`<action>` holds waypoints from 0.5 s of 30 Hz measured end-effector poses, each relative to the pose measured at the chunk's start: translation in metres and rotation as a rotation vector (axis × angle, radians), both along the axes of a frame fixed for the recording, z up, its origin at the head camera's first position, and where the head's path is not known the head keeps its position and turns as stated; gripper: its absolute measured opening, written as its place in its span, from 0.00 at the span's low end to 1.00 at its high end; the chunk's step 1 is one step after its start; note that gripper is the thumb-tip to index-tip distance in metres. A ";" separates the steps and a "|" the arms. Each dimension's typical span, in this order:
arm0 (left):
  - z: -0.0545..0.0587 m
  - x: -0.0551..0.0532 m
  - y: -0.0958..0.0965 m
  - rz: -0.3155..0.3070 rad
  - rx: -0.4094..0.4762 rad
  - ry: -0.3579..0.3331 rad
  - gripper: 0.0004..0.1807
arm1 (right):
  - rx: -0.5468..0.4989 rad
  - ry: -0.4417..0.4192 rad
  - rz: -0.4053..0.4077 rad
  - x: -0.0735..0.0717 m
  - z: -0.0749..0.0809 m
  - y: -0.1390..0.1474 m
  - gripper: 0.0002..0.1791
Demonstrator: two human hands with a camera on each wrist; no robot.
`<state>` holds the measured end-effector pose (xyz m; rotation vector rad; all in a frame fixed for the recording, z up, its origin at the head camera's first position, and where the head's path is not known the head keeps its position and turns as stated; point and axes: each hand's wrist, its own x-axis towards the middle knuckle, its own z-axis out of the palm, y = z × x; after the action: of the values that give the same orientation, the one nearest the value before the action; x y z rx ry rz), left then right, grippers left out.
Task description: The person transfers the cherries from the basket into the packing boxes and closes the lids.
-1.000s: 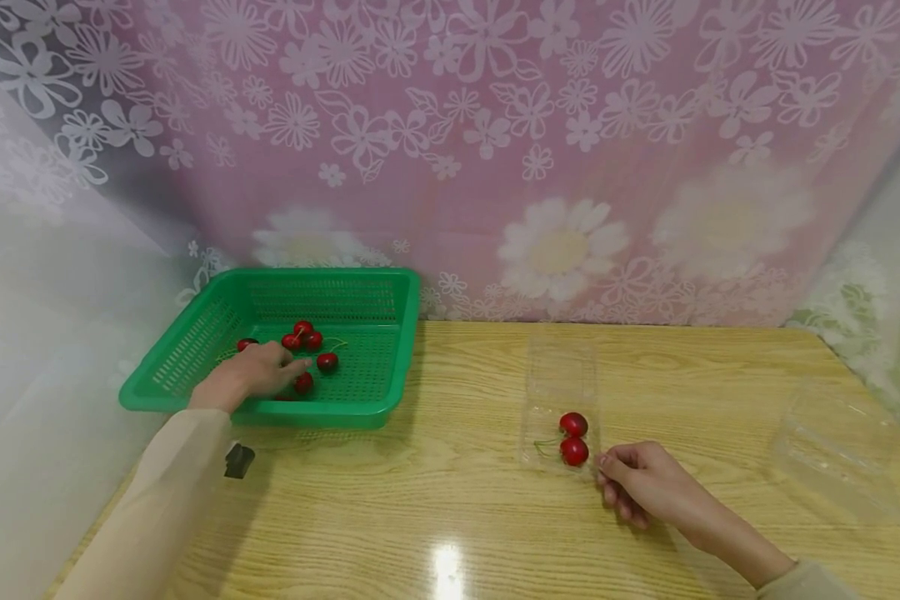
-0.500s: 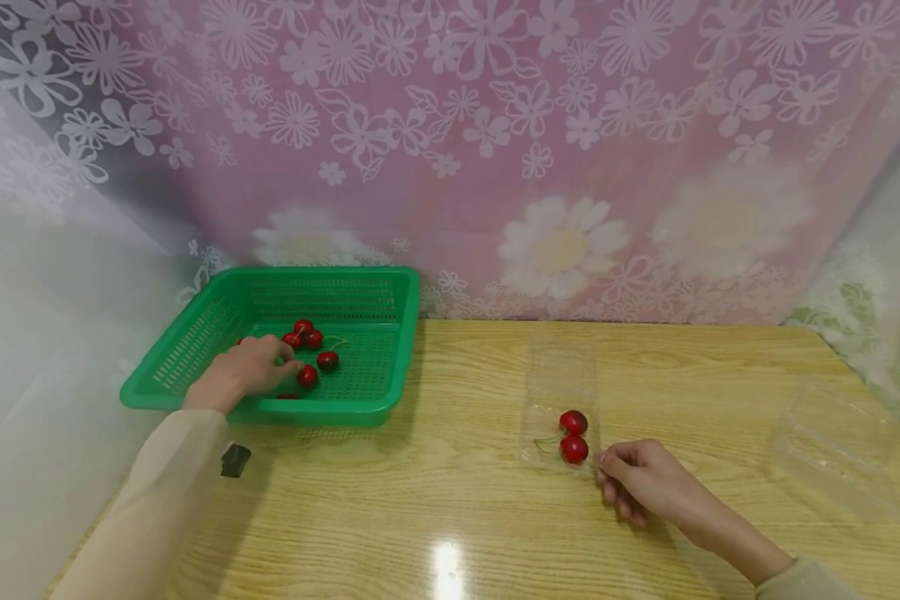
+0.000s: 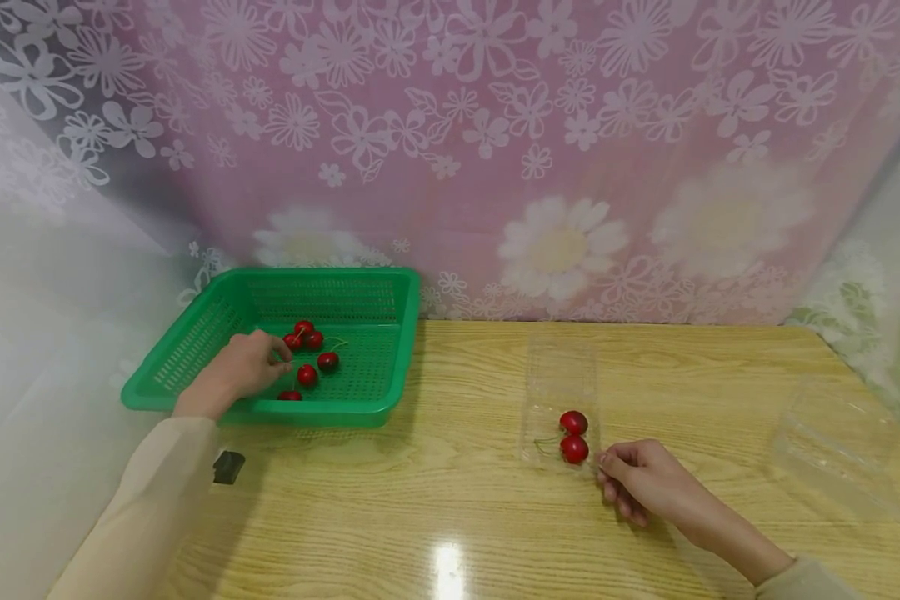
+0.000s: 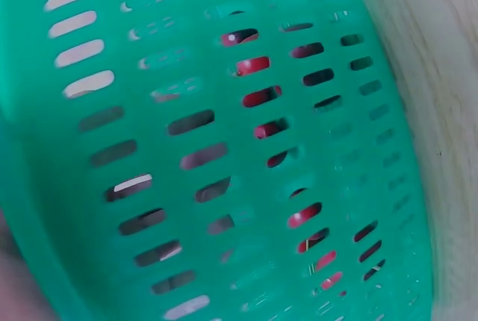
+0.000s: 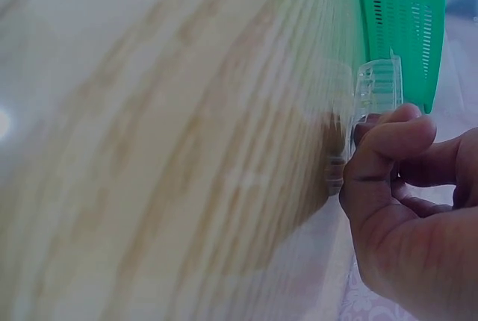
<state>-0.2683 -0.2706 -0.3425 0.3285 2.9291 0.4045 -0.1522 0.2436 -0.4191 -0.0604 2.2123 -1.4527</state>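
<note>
My left hand (image 3: 247, 364) reaches over the near left part of the green basket (image 3: 408, 350), its fingers bent toward several red cherries (image 3: 307, 376). Its thumb and fingertips come near each other above a cherry (image 3: 290, 396) by the near wall; I cannot tell whether they hold a stem. The left wrist view shows the slotted basket wall (image 4: 246, 134) with red cherries behind it. My right hand (image 3: 648, 479) pinches the near right corner of an open clear plastic clamshell box (image 3: 562, 367). Two cherries (image 3: 573, 450) with green stems lie in the box's near half.
Another clear plastic box (image 3: 836, 442) stands at the right of the wooden table (image 3: 450, 492). A small black piece (image 3: 228, 467) shows beside the left sleeve. A pink flowered curtain (image 3: 435, 167) hangs right behind the table's far edge.
My left hand has drawn back slightly left, away from one cherry, which has shifted a little up and right. The cherry by the near wall shows more. My right hand stays put.
</note>
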 end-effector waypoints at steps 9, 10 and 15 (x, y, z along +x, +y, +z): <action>-0.001 0.000 -0.002 0.017 0.037 0.030 0.10 | -0.012 0.004 0.002 0.000 -0.001 0.000 0.18; -0.001 0.001 -0.001 0.019 0.040 0.029 0.11 | -0.012 0.000 0.000 0.000 0.000 0.000 0.18; -0.001 0.003 0.000 0.027 0.054 0.047 0.14 | -0.015 0.006 0.003 0.000 0.001 0.000 0.18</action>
<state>-0.2654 -0.2708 -0.3437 0.3099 2.9754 0.4864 -0.1520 0.2436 -0.4182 -0.0731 2.2050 -1.4690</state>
